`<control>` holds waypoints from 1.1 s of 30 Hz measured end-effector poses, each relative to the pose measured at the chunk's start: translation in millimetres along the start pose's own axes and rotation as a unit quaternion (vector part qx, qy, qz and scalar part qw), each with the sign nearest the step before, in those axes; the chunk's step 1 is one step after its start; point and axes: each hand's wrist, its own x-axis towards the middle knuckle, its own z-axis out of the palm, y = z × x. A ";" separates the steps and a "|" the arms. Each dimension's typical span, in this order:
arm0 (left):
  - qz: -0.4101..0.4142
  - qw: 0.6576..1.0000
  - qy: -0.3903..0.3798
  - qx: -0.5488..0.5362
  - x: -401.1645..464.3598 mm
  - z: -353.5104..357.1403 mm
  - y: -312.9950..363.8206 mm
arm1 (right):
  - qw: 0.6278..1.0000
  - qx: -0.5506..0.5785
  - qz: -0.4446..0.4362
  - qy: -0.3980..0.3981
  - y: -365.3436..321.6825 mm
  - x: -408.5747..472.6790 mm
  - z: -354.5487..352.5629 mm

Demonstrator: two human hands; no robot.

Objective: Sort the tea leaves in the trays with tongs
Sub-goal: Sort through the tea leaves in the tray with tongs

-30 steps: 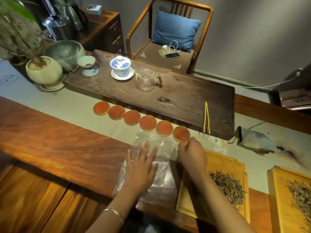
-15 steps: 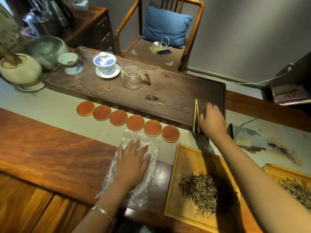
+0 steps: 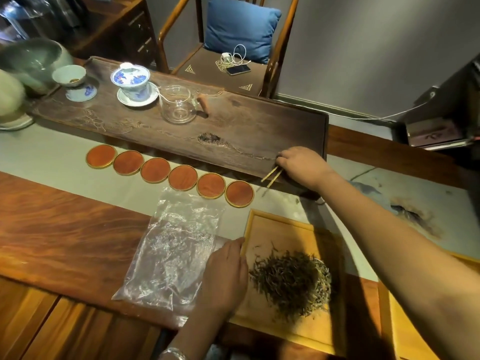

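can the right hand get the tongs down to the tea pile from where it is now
Probably yes. The right hand grips the tongs just beyond the tray, and nothing stands between them and the tea leaves; the left hand rests at the tray's left edge.

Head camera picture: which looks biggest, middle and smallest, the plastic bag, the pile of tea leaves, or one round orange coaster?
1. Plastic bag, biggest.
2. Pile of tea leaves.
3. One orange coaster, smallest, though it sits farther from the camera, so it may look smaller than it is.

tongs [image 3: 272, 175] now in right hand [image 3: 301, 166]
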 end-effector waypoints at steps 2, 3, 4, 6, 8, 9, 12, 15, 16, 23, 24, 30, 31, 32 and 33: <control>0.003 1.000 0.011 -0.014 -3.4 2.7 -0.9 | 1.000 0.001 0.002 0.028 -0.2 -10.5 -2.9; 0.006 1.000 0.017 -0.022 -5.1 3.0 -2.0 | 0.999 0.020 0.016 0.044 -1.0 -19.1 -4.2; 0.007 0.999 0.023 -0.035 -6.5 3.3 -3.4 | 0.996 0.039 0.030 0.068 -2.4 -29.1 -4.8; 0.007 0.997 0.036 -0.068 -8.5 4.7 -6.9 | 0.981 0.129 0.091 0.115 -9.6 -56.5 -8.8; 0.011 0.995 0.047 -0.086 -8.5 6.6 -10.1 | 0.947 0.227 0.168 0.152 -24.8 -89.4 -13.2; 0.014 0.995 0.049 -0.085 -8.8 7.7 -11.3 | 0.926 0.270 0.203 0.167 -34.4 -107.5 -14.3; 0.022 0.995 0.057 -0.081 -8.2 9.5 -12.9 | 0.872 0.341 0.291 0.196 -68.9 -164.0 -11.9; 0.017 0.996 0.052 -0.076 -8.7 9.5 -11.8 | 0.824 0.373 0.377 0.200 -115.8 -213.4 -3.8; 0.017 0.996 0.053 -0.075 -8.6 11.0 -13.4 | 0.812 0.376 0.400 0.198 -134.8 -225.5 0.8; 0.021 0.993 0.059 -0.097 -8.9 16.9 -26.9 | 0.792 0.356 0.467 0.169 -229.2 -252.7 8.0; 0.018 0.993 0.060 -0.101 -9.1 16.9 -28.0 | 0.793 0.340 0.480 0.161 -234.0 -250.9 6.4; 0.020 0.993 0.058 -0.103 -9.0 18.2 -29.4 | 0.804 0.289 0.507 0.115 -251.9 -230.7 -6.7; 0.020 0.993 0.057 -0.103 -9.1 17.9 -29.6 | 0.807 0.283 0.506 0.110 -254.6 -227.5 -7.5; 0.022 0.993 0.057 -0.103 -8.9 17.8 -29.6 | 0.811 0.276 0.505 0.105 -257.3 -224.9 -7.8; 0.023 0.993 0.057 -0.103 -8.9 17.7 -29.7 | 0.815 0.272 0.503 0.099 -259.7 -222.6 -8.2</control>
